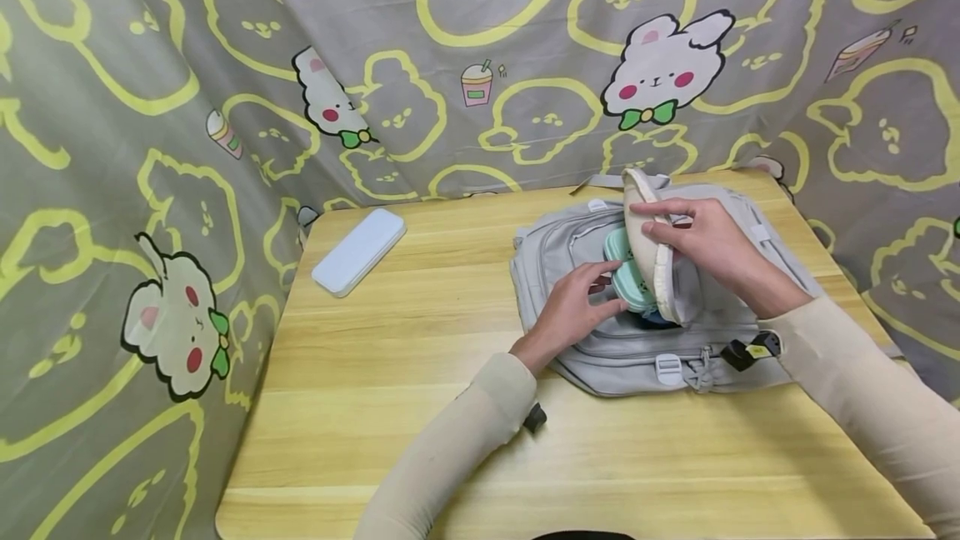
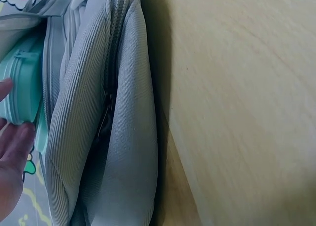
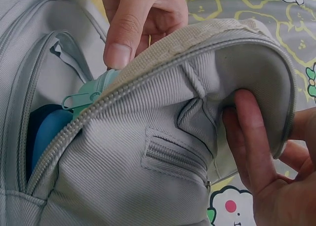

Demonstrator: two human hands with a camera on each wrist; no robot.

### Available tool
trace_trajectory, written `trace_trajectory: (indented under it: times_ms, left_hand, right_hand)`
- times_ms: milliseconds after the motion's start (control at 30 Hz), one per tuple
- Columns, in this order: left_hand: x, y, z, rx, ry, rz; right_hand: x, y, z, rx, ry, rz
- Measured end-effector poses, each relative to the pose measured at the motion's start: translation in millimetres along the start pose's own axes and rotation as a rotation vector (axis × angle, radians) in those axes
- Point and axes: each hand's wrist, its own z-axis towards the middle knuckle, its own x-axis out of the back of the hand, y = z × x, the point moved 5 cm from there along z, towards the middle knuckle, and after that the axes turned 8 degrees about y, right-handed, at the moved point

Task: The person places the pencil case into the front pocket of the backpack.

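So the mint-green case point(image 1: 633, 287) is sitting in the mouth of the front pocket on a grey backpack point(image 1: 542, 261), partly hidden behind the pocket flap point(image 1: 645, 255). The left hand point(image 1: 572, 308) has it pinched between thumb and fingers, spread about as wide as the case. The right hand point(image 1: 712, 244) is curled over the flap's edge, gripping it and holding it up off the pocket.

Head cam doesn't give you much of the pocket, but the right wrist one does: there's a blue item point(image 3: 49, 137) next to the case, plus a short zipper point(image 3: 175, 157) on the flap's inner side. Left wrist cam gets the bag's side zipper pull point(image 2: 104, 120) up close. Only the head view catches the pale-blue box point(image 1: 360, 252), lying well apart on the wooden desk point(image 1: 360, 407).
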Motion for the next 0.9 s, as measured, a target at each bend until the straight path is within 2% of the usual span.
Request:
trace_trajectory:
  times_ms: [400, 667, 900]
  left_hand:
    - [12.8, -3.6, -1.7, -0.053, 0.055, -0.003]
    - [25.9, -12.3, -4.2, -0.059, 0.067, 0.051]
    - [44.0, -23.5, -3.9, -0.084, 0.11, 0.109]
  right_hand:
    - [-1, 0, 1.5, 0.0, -0.003, 0.024]
    - [-1, 3, 0.0, -0.024, -0.013, 0.025]
    - [0, 3, 0.8, -0.017, -0.01, 0.033]
